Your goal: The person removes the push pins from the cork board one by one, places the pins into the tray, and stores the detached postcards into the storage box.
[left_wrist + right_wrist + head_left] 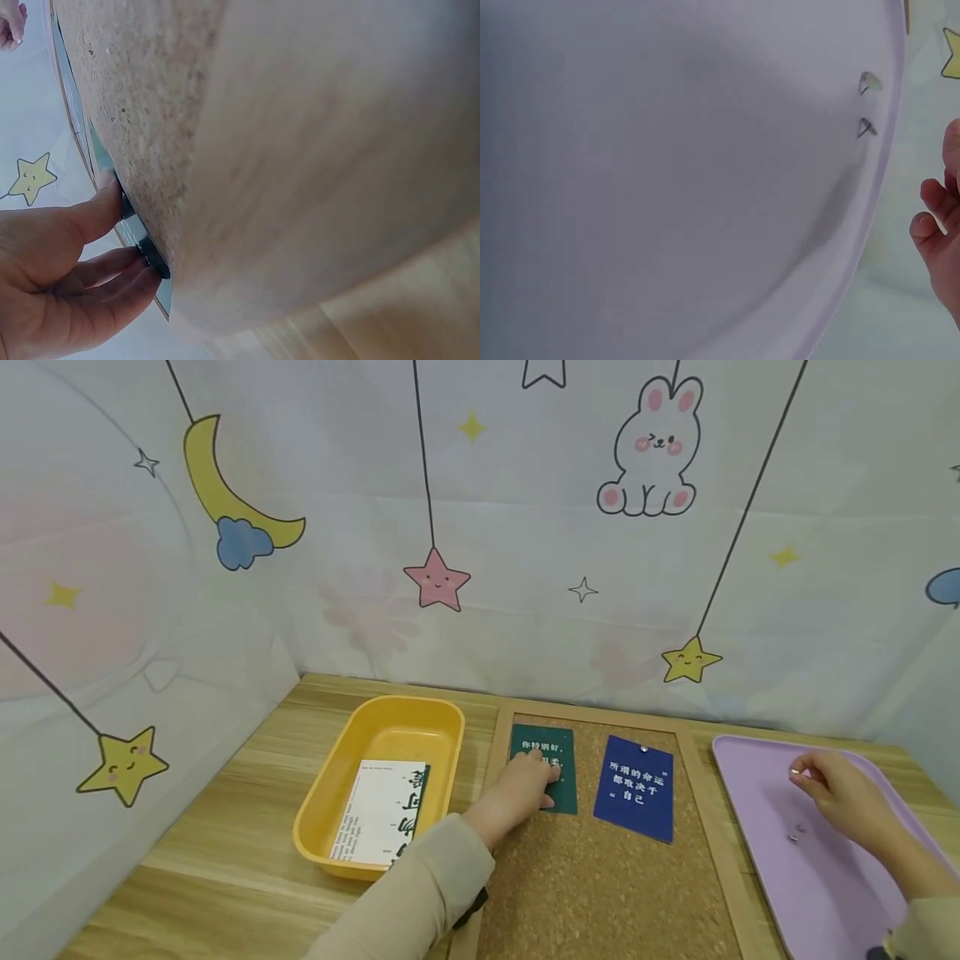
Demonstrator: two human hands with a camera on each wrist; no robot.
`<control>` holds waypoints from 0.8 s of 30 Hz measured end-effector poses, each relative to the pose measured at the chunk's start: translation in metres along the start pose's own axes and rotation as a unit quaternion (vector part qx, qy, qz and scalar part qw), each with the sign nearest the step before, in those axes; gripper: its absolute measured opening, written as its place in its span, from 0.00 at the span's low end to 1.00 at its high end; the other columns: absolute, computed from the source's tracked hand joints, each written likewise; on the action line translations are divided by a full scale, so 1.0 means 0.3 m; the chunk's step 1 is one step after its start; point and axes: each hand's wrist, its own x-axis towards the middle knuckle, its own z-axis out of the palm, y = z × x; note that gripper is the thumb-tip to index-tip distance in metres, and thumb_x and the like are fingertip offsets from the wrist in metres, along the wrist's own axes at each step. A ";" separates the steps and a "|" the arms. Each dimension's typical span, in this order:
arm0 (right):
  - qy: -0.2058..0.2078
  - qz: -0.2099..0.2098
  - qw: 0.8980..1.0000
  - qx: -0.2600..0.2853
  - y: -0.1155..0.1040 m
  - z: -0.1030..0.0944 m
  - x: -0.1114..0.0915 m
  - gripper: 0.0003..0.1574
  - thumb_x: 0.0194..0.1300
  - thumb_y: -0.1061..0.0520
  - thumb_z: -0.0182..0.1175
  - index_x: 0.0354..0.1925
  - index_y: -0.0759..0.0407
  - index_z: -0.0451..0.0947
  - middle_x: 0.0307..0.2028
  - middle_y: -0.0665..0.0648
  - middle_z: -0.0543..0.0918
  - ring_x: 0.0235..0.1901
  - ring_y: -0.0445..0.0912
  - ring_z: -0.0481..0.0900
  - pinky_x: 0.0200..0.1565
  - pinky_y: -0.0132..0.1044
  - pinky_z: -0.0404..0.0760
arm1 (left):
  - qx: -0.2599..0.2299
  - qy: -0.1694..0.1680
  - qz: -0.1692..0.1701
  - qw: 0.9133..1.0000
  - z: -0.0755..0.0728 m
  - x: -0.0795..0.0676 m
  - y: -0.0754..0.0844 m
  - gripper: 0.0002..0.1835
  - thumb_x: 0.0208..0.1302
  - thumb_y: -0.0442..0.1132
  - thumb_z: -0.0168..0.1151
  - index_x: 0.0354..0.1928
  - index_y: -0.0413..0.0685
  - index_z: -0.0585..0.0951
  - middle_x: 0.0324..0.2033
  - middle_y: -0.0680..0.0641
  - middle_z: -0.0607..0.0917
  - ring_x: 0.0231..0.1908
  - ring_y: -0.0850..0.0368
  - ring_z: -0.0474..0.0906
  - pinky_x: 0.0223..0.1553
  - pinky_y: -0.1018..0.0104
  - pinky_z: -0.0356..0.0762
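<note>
My left hand (516, 795) rests on a dark green card (566, 793), its fingertips pressing the card to a cork board (600, 902). In the left wrist view, the thumb and fingers of that hand (75, 277) touch the card's surface, spread apart. Beside it on the board hangs a blue card (637, 789), tilted, with a silver thumbtack (643, 748) at its top. Over the purple tray (847, 885), my right hand (847, 797) pinches a small shiny thumbtack (796, 772) between thumb and forefinger. Two loose thumbtacks (865, 127) lie in the tray below.
Left of the board stands a yellow bin (303, 835) holding a white printed card (371, 814) over a dark green one. Board, bin and tray sit on a wooden table (225, 827). A patterned cloth (525, 635) hangs behind.
</note>
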 end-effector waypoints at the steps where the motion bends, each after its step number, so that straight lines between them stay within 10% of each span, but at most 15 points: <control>1: -0.007 -0.001 1.000 0.001 0.011 0.001 -0.007 0.12 0.53 0.75 0.61 0.25 0.61 0.71 0.19 0.42 0.64 0.21 0.30 0.58 0.22 0.25 0.57 | -0.001 -0.001 0.000 1.000 0.000 -0.001 0.001 0.26 0.60 0.45 0.61 0.60 0.49 0.75 0.59 0.41 0.73 0.57 0.47 0.69 0.57 0.59 0.70; 24: -0.130 0.091 0.987 -0.005 0.086 0.010 -0.072 0.08 0.55 0.73 0.59 0.25 0.64 0.73 0.20 0.47 0.67 0.22 0.31 0.59 0.25 0.33 0.63 | 0.003 0.002 -0.002 1.000 -0.015 -0.012 0.010 0.25 0.59 0.44 0.62 0.59 0.48 0.76 0.53 0.43 0.76 0.50 0.51 0.72 0.53 0.62 0.73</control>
